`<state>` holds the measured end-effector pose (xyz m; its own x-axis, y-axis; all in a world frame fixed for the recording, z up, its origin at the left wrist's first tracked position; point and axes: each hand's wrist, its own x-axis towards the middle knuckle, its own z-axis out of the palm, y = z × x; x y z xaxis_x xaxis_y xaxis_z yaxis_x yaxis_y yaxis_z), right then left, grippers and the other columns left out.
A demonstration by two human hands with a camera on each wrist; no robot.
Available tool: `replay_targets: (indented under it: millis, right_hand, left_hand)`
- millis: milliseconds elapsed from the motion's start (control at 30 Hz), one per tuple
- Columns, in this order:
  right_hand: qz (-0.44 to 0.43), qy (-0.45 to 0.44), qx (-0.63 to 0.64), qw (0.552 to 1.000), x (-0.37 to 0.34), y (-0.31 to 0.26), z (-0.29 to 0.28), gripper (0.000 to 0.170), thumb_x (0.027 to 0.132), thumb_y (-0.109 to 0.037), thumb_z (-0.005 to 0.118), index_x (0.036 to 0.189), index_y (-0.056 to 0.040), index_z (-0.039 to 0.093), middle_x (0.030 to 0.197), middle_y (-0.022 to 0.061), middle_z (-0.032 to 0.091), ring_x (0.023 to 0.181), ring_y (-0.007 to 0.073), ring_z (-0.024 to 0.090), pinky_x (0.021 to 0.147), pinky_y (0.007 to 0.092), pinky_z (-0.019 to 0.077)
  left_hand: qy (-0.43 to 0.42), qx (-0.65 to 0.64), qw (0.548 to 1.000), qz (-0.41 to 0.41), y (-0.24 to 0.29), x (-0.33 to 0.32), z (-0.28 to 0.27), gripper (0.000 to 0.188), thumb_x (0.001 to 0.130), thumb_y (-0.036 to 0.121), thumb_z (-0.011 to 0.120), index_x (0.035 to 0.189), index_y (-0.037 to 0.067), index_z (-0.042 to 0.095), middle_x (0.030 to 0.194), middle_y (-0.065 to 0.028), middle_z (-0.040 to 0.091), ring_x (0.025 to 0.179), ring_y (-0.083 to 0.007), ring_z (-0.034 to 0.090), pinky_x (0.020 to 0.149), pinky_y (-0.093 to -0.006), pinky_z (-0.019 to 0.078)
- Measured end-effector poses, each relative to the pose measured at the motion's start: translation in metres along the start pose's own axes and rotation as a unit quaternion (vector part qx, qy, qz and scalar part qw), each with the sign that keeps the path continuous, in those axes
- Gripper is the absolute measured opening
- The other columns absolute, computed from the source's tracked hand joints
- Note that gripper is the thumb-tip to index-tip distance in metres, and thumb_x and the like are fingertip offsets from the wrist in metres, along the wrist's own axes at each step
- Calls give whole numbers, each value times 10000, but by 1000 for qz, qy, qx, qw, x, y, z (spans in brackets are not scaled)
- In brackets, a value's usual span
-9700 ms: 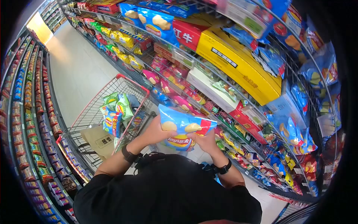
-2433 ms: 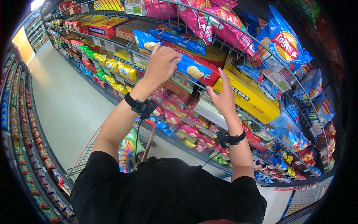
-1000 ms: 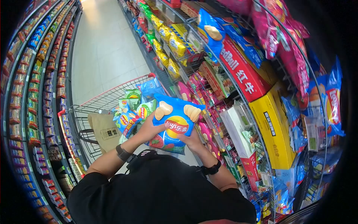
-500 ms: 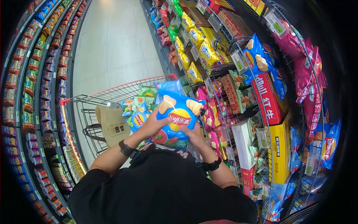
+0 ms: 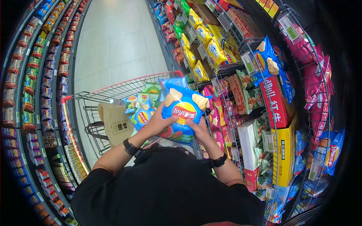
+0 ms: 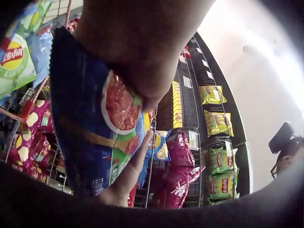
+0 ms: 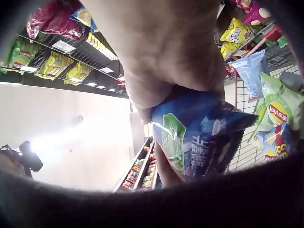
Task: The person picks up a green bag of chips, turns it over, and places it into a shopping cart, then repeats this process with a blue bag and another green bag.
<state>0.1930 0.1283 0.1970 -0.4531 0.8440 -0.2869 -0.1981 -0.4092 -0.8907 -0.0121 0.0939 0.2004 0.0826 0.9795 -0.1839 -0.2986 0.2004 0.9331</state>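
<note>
A blue Lay's chip bag (image 5: 183, 109) is held upright in front of the chest, its printed front facing the head camera. The left hand (image 5: 157, 123) grips its left side with the thumb across the front; the right hand (image 5: 200, 130) grips the lower right side, thumb also on the front. The fingers behind the bag are hidden in the head view. In the left wrist view the bag (image 6: 80, 114) shows a red picture near the left hand (image 6: 137, 52). In the right wrist view the right hand (image 7: 175, 57) holds the bag (image 7: 204, 133).
A red-rimmed shopping cart (image 5: 124, 81) ahead on the left holds green and blue chip bags (image 5: 142, 116) and a beige bag (image 5: 118, 126). Wire snack racks with a Red Bull box (image 5: 273, 101) and a yellow box (image 5: 283, 154) stand close on the right; packed shelves line the left.
Since a second ago the view has turned toward the aisle, the shelves shifting in the picture. Both hands still hold the same bag, now slightly more to the right in view.
</note>
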Motion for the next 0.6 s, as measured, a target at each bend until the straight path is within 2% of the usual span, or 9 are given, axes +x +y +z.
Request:
replay_targets:
  millis: [133,233,333,433,467,533,600]
  right_hand:
    - [24,-5,69,997,-6,-5,-3,620,869,-217,701,1353,-10,372,1284,119,534,1146,191,540,988,341,440]
    - [7,4,65,998,-7,-4,-6,587,878,-211,690,1343,-9,393,1265,120,551,1129,190,553,975,339,448]
    - [6,22,62,998,-9,-5,-7,551,874,-196,693,1315,-2,425,1236,120,572,1091,185,574,950,339,466]
    - [-18,70,16,997,-5,4,-16,523,868,-184,699,1284,10,449,1208,119,587,1055,185,590,922,338,482]
    - [-28,97,6,995,-5,5,-17,522,866,-182,701,1280,12,449,1200,118,591,1048,185,593,916,336,485]
    - [-50,149,-17,987,-2,5,-18,521,862,-179,705,1273,15,450,1184,114,598,1033,183,598,904,331,490]
    - [-49,150,-29,987,-1,6,-19,540,863,-169,699,1293,18,431,1226,125,569,1076,194,576,928,338,473]
  left_hand:
    - [-5,-4,1000,-5,-3,3,5,720,848,222,715,1407,23,307,1258,-117,542,1095,-179,563,933,-330,485]
    - [-28,-9,999,-17,-2,5,7,720,857,241,705,1411,25,299,1282,-128,523,1135,-188,541,954,-343,469]
    - [-13,-3,1000,-25,-7,9,9,703,863,251,692,1409,39,303,1240,-126,527,1097,-187,541,934,-337,465]
    - [73,208,974,44,-20,15,7,659,857,233,684,1387,57,335,1170,-111,537,1007,-174,546,868,-297,462]
    - [103,272,949,122,-22,16,3,570,841,206,685,1330,77,419,1100,-80,535,947,-154,531,791,-263,455]
    - [-15,264,962,63,-7,17,-5,527,828,195,698,1288,80,467,1122,-69,522,967,-148,528,780,-260,454]
    - [-104,225,968,26,-5,14,-5,463,814,177,711,1230,84,530,1109,-53,538,954,-151,547,768,-270,463]
